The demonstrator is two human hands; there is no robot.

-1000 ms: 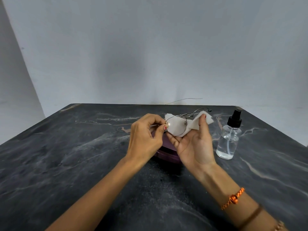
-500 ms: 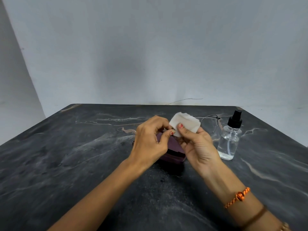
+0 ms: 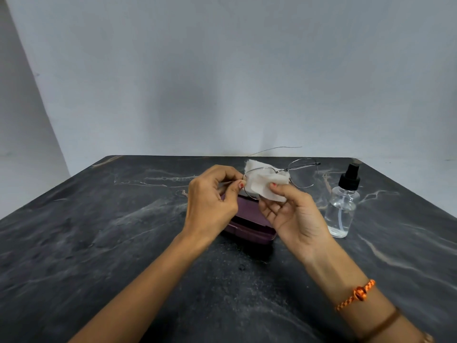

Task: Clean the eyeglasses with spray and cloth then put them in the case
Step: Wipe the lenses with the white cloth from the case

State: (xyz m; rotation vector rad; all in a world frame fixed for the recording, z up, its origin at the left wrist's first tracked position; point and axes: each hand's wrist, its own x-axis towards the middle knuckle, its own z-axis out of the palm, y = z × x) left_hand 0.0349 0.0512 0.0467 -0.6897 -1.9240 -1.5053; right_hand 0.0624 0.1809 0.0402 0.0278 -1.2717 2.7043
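Cloth (image 3: 265,181) now opened out across left lens, glasses (image 3: 300,174) showing again vs half a second back; left hand (image 3: 212,201) pinching frame edge; right hand (image 3: 294,216) pinching cloth on lens; both held above purple case (image 3: 249,222) on table (image 3: 99,243); spray bottle (image 3: 342,206) standing just right.

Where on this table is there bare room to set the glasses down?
The table is bare left of the purple case and nearer than it, between the forearms. It is crowded from the case to the spray bottle, where both hands work the cloth on the glasses.
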